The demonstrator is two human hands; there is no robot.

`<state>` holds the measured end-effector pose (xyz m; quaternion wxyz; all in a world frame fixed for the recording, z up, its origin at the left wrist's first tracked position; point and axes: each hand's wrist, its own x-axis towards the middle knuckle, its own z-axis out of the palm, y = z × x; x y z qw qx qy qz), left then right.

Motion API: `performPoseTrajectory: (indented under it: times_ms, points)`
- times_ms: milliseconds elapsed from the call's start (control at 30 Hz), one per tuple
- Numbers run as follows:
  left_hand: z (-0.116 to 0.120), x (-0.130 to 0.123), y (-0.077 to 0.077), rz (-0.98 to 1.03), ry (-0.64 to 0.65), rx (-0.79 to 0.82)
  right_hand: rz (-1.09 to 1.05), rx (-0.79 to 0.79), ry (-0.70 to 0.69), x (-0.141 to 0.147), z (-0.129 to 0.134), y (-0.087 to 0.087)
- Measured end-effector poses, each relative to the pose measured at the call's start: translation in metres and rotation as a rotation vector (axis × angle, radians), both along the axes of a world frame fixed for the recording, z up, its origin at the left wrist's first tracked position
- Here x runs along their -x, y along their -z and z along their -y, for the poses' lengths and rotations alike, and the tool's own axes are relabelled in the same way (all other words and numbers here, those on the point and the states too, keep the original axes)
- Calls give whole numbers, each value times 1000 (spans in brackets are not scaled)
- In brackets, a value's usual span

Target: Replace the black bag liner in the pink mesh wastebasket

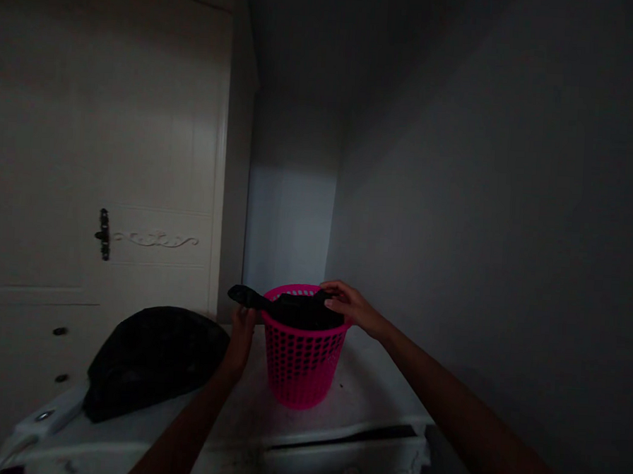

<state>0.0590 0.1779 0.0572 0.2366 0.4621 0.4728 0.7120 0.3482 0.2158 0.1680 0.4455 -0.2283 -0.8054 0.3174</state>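
Note:
A bright pink plastic basket [304, 367] with a lattice of holes stands upright on the white dresser top. Inside it, dark through the holes, is a black plastic bag [303, 311]. A twisted end of the bag sticks out over the basket's left rim. My left hand [242, 328] is closed on that end, just outside the rim, its fingers partly hidden. At the right rim, my right hand [349, 306] has its thumb and fingers pinched on the bag's edge.
A large black bundle [156, 359] lies on the white dresser [371, 406] to the left. Beneath the dresser's front edge, a drawer [344, 465] sits slightly askew. A cream wardrobe [167, 151] rises behind on the left, and a grey wall [482, 203] closes the right side. Light is dim.

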Motion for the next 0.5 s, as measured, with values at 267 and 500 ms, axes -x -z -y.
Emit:
performPoseTrajectory:
  times_ms: [267, 500]
  points:
    - [13, -24, 128, -246, 259, 81, 481, -277, 85, 62, -32, -2]
    - [18, -31, 129, -229, 421, 82, 146, -262, 285, 61, -43, -27]
